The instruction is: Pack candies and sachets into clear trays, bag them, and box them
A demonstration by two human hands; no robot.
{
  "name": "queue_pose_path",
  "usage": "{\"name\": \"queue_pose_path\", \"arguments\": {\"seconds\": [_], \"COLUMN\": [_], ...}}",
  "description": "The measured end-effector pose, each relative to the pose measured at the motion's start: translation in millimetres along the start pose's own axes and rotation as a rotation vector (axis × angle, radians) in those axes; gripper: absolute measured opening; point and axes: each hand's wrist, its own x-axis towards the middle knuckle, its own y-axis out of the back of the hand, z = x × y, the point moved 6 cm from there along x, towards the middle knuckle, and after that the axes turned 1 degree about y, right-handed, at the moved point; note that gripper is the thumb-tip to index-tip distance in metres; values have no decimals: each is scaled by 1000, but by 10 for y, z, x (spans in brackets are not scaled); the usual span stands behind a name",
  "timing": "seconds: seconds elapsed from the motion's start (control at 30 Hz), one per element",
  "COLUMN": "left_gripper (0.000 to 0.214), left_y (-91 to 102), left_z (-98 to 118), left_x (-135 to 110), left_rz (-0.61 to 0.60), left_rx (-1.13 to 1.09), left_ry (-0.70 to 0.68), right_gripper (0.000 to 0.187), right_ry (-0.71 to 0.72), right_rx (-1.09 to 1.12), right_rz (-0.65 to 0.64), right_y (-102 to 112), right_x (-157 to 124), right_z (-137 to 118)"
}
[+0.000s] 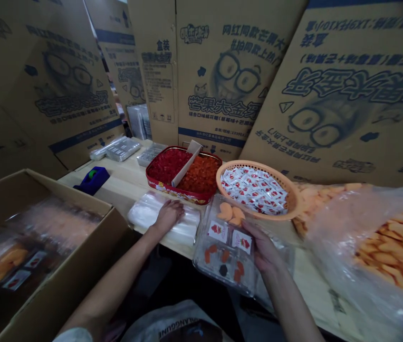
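My left hand (169, 216) lies on a stack of clear plastic bags (144, 211), its fingers resting over the top sheets. My right hand (263, 247) grips the right edge of a clear plastic tray (201, 256), tilted at the table's front edge. Inside the tray are orange candy pieces (225, 211) at the top. Two white sachets with a red print (217, 231) sit in the middle. Small red pieces (239, 271) and one dark piece (223, 270) lie in the lower compartments. Beneath my right hand, more clear plastic shows, partly hidden.
Behind the bags stands a red tin (201, 196) of red and orange pieces, split by a divider. An orange basket (296, 202) holds sachets. At right lies a plastic bag of orange candies (397, 247). Left are a blue tape dispenser (93, 181) and a carton (116, 223) with packed trays.
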Motion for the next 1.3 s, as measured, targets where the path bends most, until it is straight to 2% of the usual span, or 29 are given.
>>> {"name": "queue_pose_path", "arguments": {"seconds": [0.13, 0.33, 0.4, 0.47, 0.53, 0.63, 0.77, 0.93, 1.03, 1.2, 1.3], "left_gripper": [14, 14, 15, 19, 31, 46, 27, 17, 20, 27, 38], "left_y": [165, 693, 842, 910, 893, 757, 560, 328, 240, 177, 126], "left_z": [115, 374, 481, 584, 672, 758, 808, 994, 1058, 1031, 1060], "left_x": [-103, -106, -94, -105, -154, -297, -548, -776, -825, -782, -736], "left_rz": [101, 219, 226, 209, 176, 82, -21, -224, -266, -200, -209], "left_rx": [19, -20, -167, -449, -752, -994, -1147, -1426, -1435, -1437, -1466], "left_ry": [-25, -4, 21, 54, 105, 232, 384, 410, 415, 477, 476], "right_gripper": [10, 16, 14, 12, 14, 18, 22, 27, 27, 19, 17], "right_ry": [-28, -12, -2, 21, 75, 204, 318, 337, 337, 93, 18], "right_rx": [44, 145, 170, 178, 197, 239, 299, 307, 309, 218, 218], "right_rz": [24, 28, 30, 32, 42, 66, 87, -19, -84, -174, -207], "right_y": [92, 121, 90, 45, 0, -52, -118, -315, -436, -574, -606], "right_x": [-20, -74, -98, -126, -152, -182, -176, -101, -72, -96, -140], "right_z": [12, -71, -143, -241, -368, -579, -765, -820, -779, -426, -224]}}
